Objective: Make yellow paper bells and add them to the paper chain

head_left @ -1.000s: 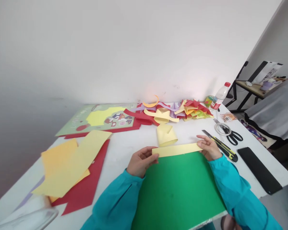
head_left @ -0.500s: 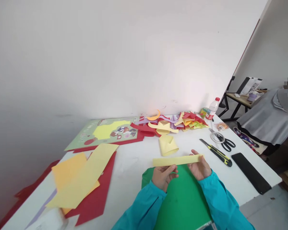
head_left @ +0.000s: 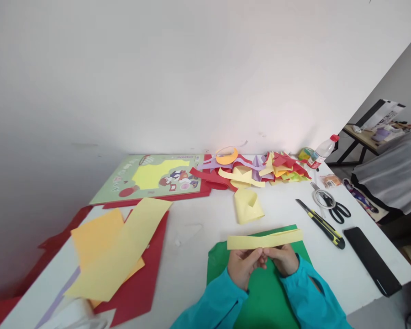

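Left sleeve (head_left: 215, 299): bright teal-blue, long, loose, creased thin fabric, dark diagonal line near forearm. Right sleeve (head_left: 315, 297): matching colour and fabric. Left hand (head_left: 242, 267), right hand (head_left: 283, 260) both bare.

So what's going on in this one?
A person holds a yellow paper strip by its lower edge, left grip and right grip close together, above a green sheet. The strip appears doubled at its right end. Beyond it, a curled yellow piece lies on the table, with a cutter and scissors to the right.
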Demonstrator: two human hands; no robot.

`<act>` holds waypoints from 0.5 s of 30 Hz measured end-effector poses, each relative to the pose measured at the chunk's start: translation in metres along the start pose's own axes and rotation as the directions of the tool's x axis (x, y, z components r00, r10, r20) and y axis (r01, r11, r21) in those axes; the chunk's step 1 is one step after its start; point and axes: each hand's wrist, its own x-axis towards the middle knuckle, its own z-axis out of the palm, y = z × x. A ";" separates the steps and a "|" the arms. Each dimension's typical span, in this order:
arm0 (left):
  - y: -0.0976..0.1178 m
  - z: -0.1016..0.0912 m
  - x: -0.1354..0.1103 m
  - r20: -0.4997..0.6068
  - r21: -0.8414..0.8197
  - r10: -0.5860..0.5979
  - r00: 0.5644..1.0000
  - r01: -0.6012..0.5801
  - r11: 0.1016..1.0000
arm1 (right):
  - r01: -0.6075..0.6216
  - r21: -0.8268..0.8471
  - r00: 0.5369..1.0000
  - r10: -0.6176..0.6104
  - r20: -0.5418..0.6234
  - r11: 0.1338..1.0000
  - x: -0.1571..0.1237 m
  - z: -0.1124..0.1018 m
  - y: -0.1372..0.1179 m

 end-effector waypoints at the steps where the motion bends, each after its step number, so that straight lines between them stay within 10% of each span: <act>1: 0.000 0.000 -0.001 -0.004 0.014 -0.004 1.000 0.004 1.000 | -0.008 -0.004 1.000 0.008 0.006 1.000 -0.001 -0.001 -0.001; 15: 0.000 0.010 -0.021 -0.063 0.214 0.078 0.995 -0.063 0.975 | -0.019 -0.058 0.996 0.024 0.090 0.998 -0.014 -0.007 0.000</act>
